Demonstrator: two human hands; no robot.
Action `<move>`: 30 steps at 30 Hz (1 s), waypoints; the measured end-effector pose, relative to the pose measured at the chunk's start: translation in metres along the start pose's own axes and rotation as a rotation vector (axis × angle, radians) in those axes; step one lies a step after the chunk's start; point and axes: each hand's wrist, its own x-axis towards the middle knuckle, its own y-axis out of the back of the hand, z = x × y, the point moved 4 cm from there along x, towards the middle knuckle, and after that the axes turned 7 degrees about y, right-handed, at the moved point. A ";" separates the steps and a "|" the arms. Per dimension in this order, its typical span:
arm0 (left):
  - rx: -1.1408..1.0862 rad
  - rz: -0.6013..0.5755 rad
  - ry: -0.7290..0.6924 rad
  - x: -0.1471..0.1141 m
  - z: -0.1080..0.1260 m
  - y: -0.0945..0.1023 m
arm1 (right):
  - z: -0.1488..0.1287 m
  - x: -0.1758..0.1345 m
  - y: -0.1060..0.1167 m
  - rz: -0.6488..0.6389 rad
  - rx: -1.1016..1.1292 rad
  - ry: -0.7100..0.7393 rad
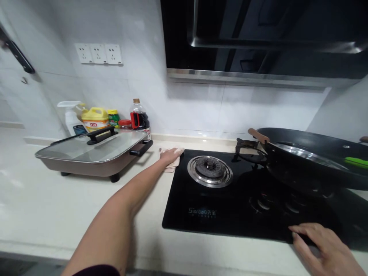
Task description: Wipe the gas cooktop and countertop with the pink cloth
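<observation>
- Left hand (170,156) fingers pressed flat on cloth (173,164), at the surface's back by the hob (230,199) corner.
- Cloth: soft, light, limp; pinch any fold.
- Right hand (324,245) fingers spread, released, on hob's front edge.

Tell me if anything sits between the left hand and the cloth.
Nothing does. The left hand already lies flat on the cloth, at the hob's back left corner on the countertop.

Evenly lit kitchen scene, soft overall, with glare on the glossy black stovetop (230,207) (edges bend from wide-angle distortion); the wok (313,161) is slightly blurred.
</observation>
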 end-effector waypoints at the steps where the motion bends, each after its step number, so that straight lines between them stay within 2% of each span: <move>1: -0.010 -0.004 -0.022 -0.011 0.001 0.000 | -0.001 0.001 0.000 -0.006 -0.005 -0.001; 5: -0.037 0.001 -0.086 -0.075 -0.002 0.007 | -0.006 0.005 -0.002 0.019 -0.013 -0.007; 10: -0.030 0.020 -0.116 -0.178 -0.013 0.014 | -0.008 0.007 -0.010 0.023 0.010 -0.004; 15: -0.047 0.012 -0.226 -0.281 -0.031 0.020 | -0.014 0.007 -0.011 0.033 0.008 0.027; 18: 0.025 0.030 -0.297 -0.321 -0.036 0.027 | -0.023 0.007 -0.007 0.004 -0.021 0.054; 21: 0.007 0.013 -0.281 -0.328 -0.035 0.034 | -0.030 0.008 -0.003 -0.028 -0.036 0.039; 26: -0.144 0.166 -0.168 -0.292 -0.018 0.041 | -0.035 0.008 -0.001 -0.030 -0.044 0.043; 28: -0.097 0.096 -0.189 -0.280 -0.009 0.034 | -0.034 0.008 -0.001 -0.006 -0.041 0.047; 30: -0.024 -0.053 -0.195 -0.273 -0.004 0.024 | -0.033 0.008 -0.002 0.022 -0.026 0.054</move>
